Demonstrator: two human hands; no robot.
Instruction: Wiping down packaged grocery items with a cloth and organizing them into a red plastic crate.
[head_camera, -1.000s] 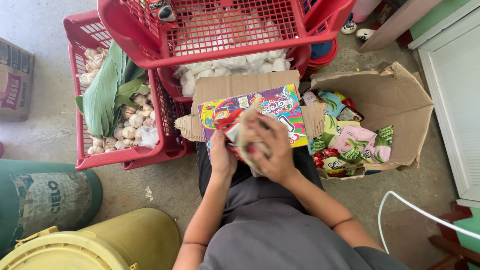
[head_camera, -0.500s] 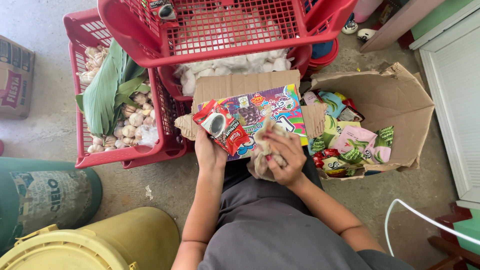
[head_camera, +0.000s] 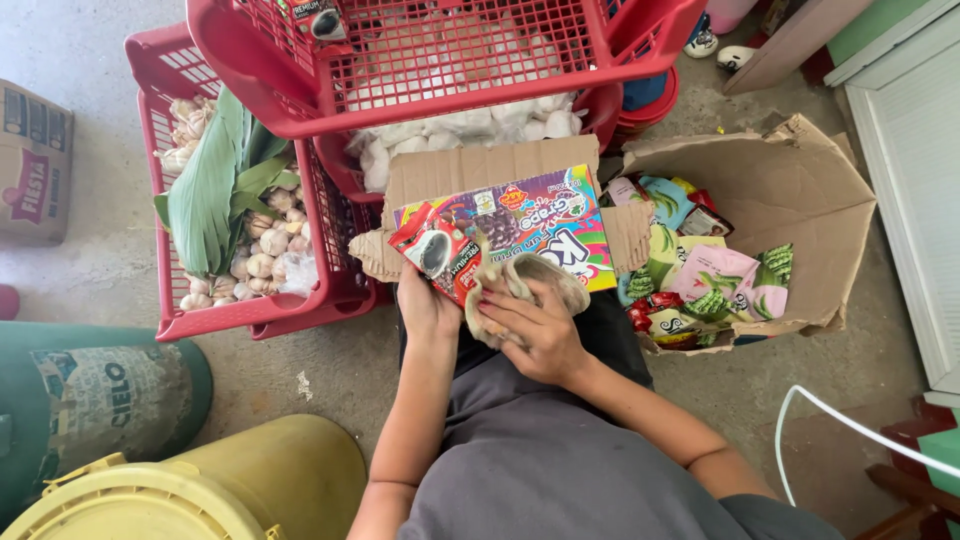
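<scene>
Just then the red packet (head_camera: 432, 252) sat higher and more upright in the left hand (head_camera: 425, 305) than half a second before, its dark round picture turned up toward the camera, while the right hand (head_camera: 535, 335) had moved in from the 3 o'clock side with the cloth (head_camera: 520, 285) bunched under its fingers. A second earlier both hands had been together over the colourful box (head_camera: 520, 225); the packet had since been lifted clear of it. By my reading that meant the wiping of this packet was under way rather than done.

The left grip was closed on the packet's lower edge, thumb side hidden behind it. The right grip was narrow, pressing the cloth, which touched the packet's lower right corner. The packet lay at 10 o'clock from the right hand, in front of the box. At 9 o'clock stood a red crate (head_camera: 250, 320) of garlic (head_camera: 262, 262) and green leaves (head_camera: 210, 190); at 3 o'clock, a torn carton (head_camera: 790, 200) of snack bags (head_camera: 715, 285).
</scene>
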